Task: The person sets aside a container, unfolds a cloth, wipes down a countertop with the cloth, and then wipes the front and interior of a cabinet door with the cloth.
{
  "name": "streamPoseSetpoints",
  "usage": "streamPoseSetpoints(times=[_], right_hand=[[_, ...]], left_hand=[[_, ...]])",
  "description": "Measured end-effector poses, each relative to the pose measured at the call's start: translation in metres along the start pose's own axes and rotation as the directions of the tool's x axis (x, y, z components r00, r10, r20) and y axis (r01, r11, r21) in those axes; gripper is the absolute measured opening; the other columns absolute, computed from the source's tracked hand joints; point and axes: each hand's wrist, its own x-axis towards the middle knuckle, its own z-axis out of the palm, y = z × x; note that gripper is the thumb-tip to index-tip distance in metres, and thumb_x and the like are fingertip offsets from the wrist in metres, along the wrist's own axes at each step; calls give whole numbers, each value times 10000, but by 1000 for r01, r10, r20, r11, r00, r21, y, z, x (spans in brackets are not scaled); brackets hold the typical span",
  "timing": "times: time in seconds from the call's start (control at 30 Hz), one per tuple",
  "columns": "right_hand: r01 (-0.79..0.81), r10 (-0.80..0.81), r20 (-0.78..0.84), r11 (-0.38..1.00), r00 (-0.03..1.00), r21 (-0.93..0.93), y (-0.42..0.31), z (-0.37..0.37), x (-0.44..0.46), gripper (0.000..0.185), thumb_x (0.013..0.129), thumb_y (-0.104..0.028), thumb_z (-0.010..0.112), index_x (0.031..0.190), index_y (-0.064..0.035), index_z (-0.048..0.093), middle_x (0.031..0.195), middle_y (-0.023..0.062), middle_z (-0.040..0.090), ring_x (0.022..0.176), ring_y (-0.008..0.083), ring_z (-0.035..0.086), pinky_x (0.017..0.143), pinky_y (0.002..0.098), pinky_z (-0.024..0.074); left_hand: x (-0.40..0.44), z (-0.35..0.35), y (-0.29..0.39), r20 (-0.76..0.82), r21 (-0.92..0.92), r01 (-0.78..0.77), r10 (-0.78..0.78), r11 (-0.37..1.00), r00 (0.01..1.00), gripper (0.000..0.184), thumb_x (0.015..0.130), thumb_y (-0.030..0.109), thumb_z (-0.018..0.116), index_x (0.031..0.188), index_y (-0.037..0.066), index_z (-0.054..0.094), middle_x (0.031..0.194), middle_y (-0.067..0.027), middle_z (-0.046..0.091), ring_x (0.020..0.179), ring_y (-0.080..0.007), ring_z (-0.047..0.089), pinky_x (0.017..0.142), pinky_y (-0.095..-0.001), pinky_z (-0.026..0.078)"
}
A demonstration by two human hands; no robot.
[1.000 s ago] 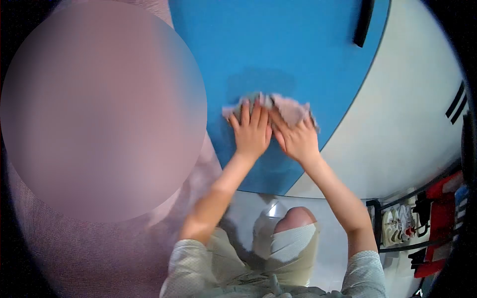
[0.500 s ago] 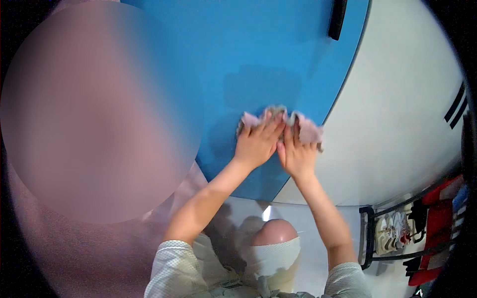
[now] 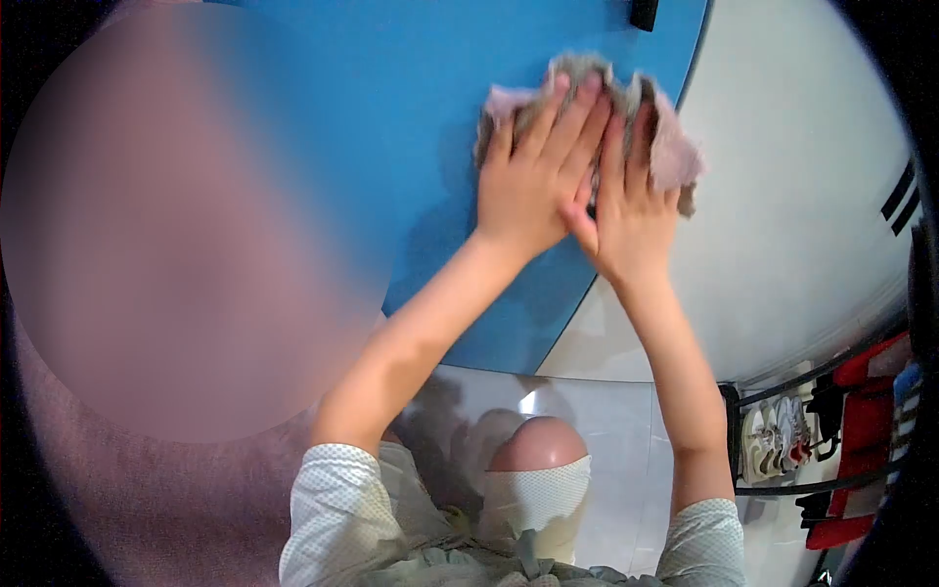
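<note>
A crumpled pink and grey cloth (image 3: 675,152) lies pressed against a blue panel (image 3: 421,88), near its curved right edge. My left hand (image 3: 533,186) rests flat on the cloth's left part, fingers spread and pointing up. Beside it, my right hand (image 3: 631,210) presses on the right part with its fingers extended. The two thumbs are close together. Parts of the cloth are hidden under both palms and fingers.
A white panel (image 3: 782,196) adjoins the blue one on the right. Black handle (image 3: 644,14) at the top. Lower right, a dark-framed rack (image 3: 812,486) holds shoes (image 3: 773,438) and red items (image 3: 861,440). A large blurred area covers the left, above mauve fabric (image 3: 176,509).
Both hands have moved the cloth upward across the blue panel and somewhat to the right. The black handle now shows only at the top edge.
</note>
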Motion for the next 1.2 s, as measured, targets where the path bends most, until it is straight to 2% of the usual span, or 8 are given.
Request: streamPoseSetpoints(times=[0.27,0.4,0.43,0.6,0.83,0.97,1.07,1.2], right_hand=[[86,-126,293,986,948,145,-23,64,-156,734,718,-563,522,1236,-50,442,1278,161,371,1136,357,369,937,510,273],[39,-97,355,985,930,168,-24,78,-159,713,717,-543,532,1228,-54,442,1216,164,408,1096,355,387,908,537,271],[-5,-41,440,995,897,103,-27,70,-153,719,676,-556,572,1244,-130,460,1327,78,366,1186,295,358,989,472,250],[116,-107,204,993,973,-34,-38,68,-49,712,741,-586,478,1321,-184,384,1392,87,288,1246,300,300,1029,467,172],[158,-199,227,969,953,188,-66,81,-59,754,748,-631,416,1293,-110,406,1350,131,345,1230,309,320,1001,542,160],[247,-310,477,950,822,191,-69,105,-139,643,777,-603,420,1257,-177,458,1313,100,380,1203,278,350,1025,409,226],[467,-465,367,880,806,90,-67,126,-181,626,793,-588,408,1265,-178,447,1301,94,390,1179,273,370,1018,388,240],[251,-354,480,930,802,268,-74,102,-142,650,770,-559,469,1292,-176,418,1311,61,385,1216,249,323,1019,461,226]], left_hand=[[-206,55,20,267,50,-83,67,995,961,424,789,303,475,1197,194,514,1342,22,383,1235,-166,341,955,-472,229],[-211,64,2,331,-25,-135,136,991,934,399,808,290,476,1196,205,517,1335,31,390,1218,-147,357,936,-459,253],[-204,59,-8,252,-26,-188,188,982,949,413,809,277,481,1216,207,499,1361,37,357,1256,-147,319,948,-445,246],[-104,32,-64,254,-27,-20,26,999,967,488,788,279,492,1263,175,448,1392,6,312,1297,-175,262,979,-477,203],[-154,51,-56,-24,31,164,-163,986,986,393,792,261,430,1119,55,502,1364,-95,332,1288,-301,256,890,-584,268],[-242,41,-30,368,59,287,-288,956,884,376,758,307,528,1031,48,525,1173,-120,439,1229,-336,292,888,-673,206],[-283,38,-40,422,76,163,-180,984,889,365,764,330,548,1025,75,539,1178,-101,441,1250,-294,266,881,-643,238],[-245,23,-62,431,45,108,-117,993,895,393,780,331,544,1096,97,521,1268,-76,396,1259,-266,255,878,-583,276]])
